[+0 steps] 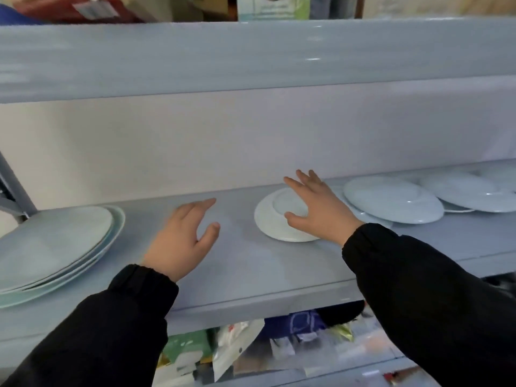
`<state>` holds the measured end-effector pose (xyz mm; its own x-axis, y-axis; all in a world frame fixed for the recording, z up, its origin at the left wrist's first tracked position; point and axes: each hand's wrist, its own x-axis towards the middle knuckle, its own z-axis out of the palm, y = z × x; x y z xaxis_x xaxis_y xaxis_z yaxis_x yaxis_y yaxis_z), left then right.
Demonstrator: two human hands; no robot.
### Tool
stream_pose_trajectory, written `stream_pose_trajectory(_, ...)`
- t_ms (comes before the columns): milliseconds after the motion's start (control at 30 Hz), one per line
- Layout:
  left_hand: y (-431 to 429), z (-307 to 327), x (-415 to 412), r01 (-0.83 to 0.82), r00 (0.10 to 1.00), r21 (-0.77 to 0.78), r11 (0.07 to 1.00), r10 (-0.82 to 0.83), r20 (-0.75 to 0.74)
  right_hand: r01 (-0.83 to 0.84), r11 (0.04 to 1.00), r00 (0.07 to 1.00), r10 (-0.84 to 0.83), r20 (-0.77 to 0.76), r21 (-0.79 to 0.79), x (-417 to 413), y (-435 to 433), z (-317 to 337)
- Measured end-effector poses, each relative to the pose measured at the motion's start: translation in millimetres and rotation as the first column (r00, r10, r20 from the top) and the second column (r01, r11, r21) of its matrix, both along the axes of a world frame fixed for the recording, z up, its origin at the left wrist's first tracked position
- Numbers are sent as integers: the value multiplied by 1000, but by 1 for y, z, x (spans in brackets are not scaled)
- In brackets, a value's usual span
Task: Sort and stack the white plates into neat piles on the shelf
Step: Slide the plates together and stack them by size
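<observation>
A small white plate lies upside down in the middle of the grey shelf. My right hand is spread flat over its right side, fingers straight. My left hand hovers open above bare shelf to the left of that plate, holding nothing. At the far left sits a pile of large white plates, slightly fanned. On the right, more upside-down white plates overlap loosely, with further ones behind them toward the edge of view.
The shelf above hangs low over the work area, with boxes on top. Below the shelf's front lip lie packets and bags. A metal bracket stands at the far left.
</observation>
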<state>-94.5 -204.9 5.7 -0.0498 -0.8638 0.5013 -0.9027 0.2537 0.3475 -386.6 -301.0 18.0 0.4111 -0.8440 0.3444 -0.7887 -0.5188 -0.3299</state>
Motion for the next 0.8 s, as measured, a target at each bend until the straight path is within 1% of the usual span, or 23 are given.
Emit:
stream_pose_trajectory(167, -30, -9, -67, 64, 997, 28, 998, -65, 30, 7, 1000, 1000, -7, -30, -25, -56, -18, -9)
stream_pose_trajectory(333, -58, -16, -120, 111, 991, 68, 992, -115, 64, -21, 996, 997, 15, -79, -85, -92, -32, -29)
stream_pose_trajectory(433, -73, -21, -149, 113, 988, 128, 985, -126, 92, -32, 994, 999, 27, -43, -104, -102, -39, -34)
stream_pose_trajectory(533, -87, -29, -169, 98, 975, 173, 980, -129, 181, -79, 989, 997, 75, -33, -127, -103, -41, -34)
stream_pose_trajectory(600, -90, -35, -176, 69, 954, 162, 984, -112, 277, -109, 984, 994, 108, -13, -139, -103, -41, -35)
stream_pose_trajectory(700, -92, -33, -179, 57, 944, 139, 989, -98, 314, -129, 979, 991, 134, 19, -155, -103, -42, -35)
stream_pose_trajectory(800, -89, -26, -178, 15, 901, 149, 989, -78, 426, -136, 974, 988, 147, 45, -182, -102, -42, -36)
